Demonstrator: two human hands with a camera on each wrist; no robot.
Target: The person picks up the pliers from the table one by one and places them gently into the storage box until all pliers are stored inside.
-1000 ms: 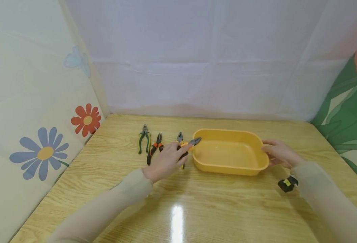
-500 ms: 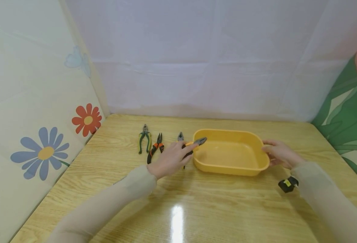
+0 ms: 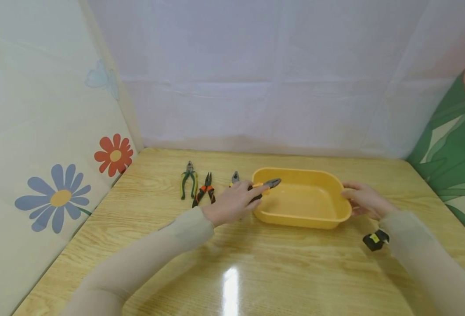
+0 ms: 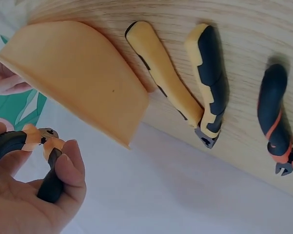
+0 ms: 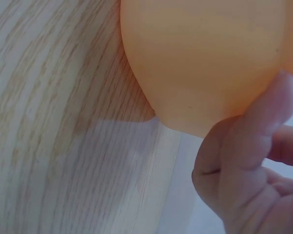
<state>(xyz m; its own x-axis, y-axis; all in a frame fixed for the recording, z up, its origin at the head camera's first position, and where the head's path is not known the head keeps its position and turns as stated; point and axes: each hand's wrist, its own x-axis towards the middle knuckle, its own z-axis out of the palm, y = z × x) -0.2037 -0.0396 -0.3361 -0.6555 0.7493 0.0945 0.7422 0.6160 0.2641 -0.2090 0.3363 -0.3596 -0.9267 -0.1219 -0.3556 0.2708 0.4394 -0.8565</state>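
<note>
In the head view my left hand [image 3: 234, 204] holds a pair of pliers [image 3: 272, 183] with black and orange-yellow handles. Their grey nose points right, above the inside of a yellow plastic basin [image 3: 301, 221]. The left wrist view shows the handles [image 4: 51, 183] spread apart between thumb and fingers. At the basin's right end, my right hand [image 3: 364, 199] grips the rim, fingers bent. Close up in the right wrist view, a fingertip [image 5: 283, 85] lies against the basin's outer wall [image 5: 200, 63].
Left of the basin lie yellow-and-black pliers [image 4: 209, 83], partly behind my left hand in the head view. Farther left are orange-and-black needle-nose pliers [image 3: 204, 191] and green-handled pliers [image 3: 189, 180]. A small black block with a yellow label [image 3: 376, 240] shows beside my right sleeve.
My left hand has moved right with the pliers, bringing their nose from the basin's left rim to over its inside. The right hand and basin have stayed almost in place.
</note>
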